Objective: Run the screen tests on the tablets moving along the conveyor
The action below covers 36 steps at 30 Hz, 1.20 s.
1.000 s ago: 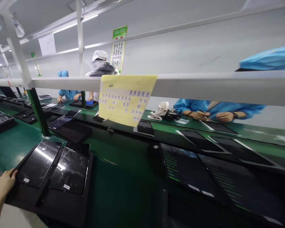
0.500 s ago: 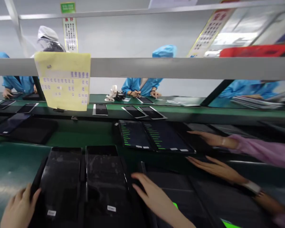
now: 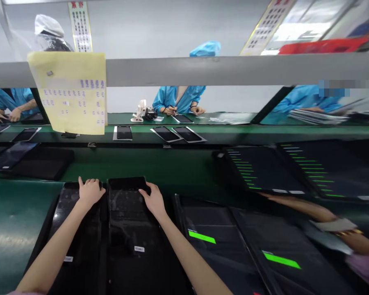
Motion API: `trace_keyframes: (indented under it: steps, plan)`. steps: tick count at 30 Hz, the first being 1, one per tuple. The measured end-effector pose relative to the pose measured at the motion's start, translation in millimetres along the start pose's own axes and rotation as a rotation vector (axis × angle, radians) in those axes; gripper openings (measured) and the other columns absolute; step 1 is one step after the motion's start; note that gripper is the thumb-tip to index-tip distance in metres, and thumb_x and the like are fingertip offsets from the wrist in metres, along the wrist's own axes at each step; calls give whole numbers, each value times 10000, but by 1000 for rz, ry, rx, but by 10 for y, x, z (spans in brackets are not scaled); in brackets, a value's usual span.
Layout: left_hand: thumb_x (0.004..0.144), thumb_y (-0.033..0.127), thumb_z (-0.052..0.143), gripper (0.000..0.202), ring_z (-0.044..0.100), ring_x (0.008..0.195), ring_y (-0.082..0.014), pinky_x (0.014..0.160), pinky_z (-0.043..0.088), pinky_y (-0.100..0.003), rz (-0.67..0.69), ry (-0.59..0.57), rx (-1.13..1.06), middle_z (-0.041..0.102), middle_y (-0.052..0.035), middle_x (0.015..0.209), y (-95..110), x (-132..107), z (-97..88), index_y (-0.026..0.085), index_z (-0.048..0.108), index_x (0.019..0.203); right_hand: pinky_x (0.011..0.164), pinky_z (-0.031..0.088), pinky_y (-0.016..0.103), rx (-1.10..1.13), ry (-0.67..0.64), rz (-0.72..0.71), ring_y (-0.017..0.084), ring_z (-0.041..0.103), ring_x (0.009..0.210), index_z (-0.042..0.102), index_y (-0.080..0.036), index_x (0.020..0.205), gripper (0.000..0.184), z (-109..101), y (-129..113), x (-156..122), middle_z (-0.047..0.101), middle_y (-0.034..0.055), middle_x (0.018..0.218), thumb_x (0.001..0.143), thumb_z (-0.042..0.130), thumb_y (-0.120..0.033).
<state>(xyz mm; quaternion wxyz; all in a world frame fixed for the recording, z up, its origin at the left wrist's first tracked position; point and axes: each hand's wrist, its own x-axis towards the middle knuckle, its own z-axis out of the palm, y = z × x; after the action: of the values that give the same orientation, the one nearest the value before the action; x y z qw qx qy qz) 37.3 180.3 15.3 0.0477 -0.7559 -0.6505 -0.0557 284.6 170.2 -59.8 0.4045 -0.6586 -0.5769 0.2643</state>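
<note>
Tablets (image 3: pixel 126 217), open surface (image 3: pixel 141 159) beyond far edges

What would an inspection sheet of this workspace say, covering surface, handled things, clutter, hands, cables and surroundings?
Surface: glossy green bench.
Handled things: left panel and right panel, both dark, side by side, each with a white label.
Clutter: small white fan; yellow sheet hanging from the grey rail.
Hands: left hand at left panel's far end; right hand at right panel's far right corner; grips unclear.
Cables: nothing clearly seen.
Surroundings: blue-clad co-worker opposite; another person's forearm at right.
</note>
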Motion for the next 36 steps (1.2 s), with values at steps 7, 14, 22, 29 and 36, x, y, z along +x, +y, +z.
trace_keyframes:
  steps: [7,14,22,29,36]
  plan:
    - [862,379,440,460,439,1256,-352,1073,138,-663,-21,-41,-92,573,-175,1272,-243,12,-68,123,552,1228,1058,362,440,81,-55,48,289,472,1230,510,-119,1255,517,-94,29,28,514,173,1301,849,545,-437]
    - [893,544,272,613,566,1139,-280,941,475,-396,-294,111,-411,551,-128,1309,-1284,-1154,-175,144,447,1323,1110,301,444,172,-219,54,258,317,1358,268,-170,1444,740,-471,168,-725,331,137,1480,861,465,-580]
    - [907,504,380,533,391,1322,-268,1130,262,-480,-345,108,-664,485,-72,1388,-1195,-1673,86,258,348,1379,1111,265,498,26,-301,69,260,56,1426,211,-255,1460,702,-514,57,-1117,172,66,1546,873,471,-538]
    - [880,435,484,453,315,1349,-316,1081,331,-519,-135,102,-467,486,-117,1339,-1232,-1661,140,218,417,1272,1058,329,543,-163,-278,30,337,168,1394,102,-276,1482,808,-406,151,-1150,207,113,1491,832,531,-493]
    - [762,572,520,434,523,1031,-378,934,406,-538,-315,280,-414,587,-166,960,-1333,-673,173,168,506,918,948,363,613,-163,-15,23,447,415,1153,289,-71,1412,1102,-199,-120,-305,465,224,1177,646,487,-838]
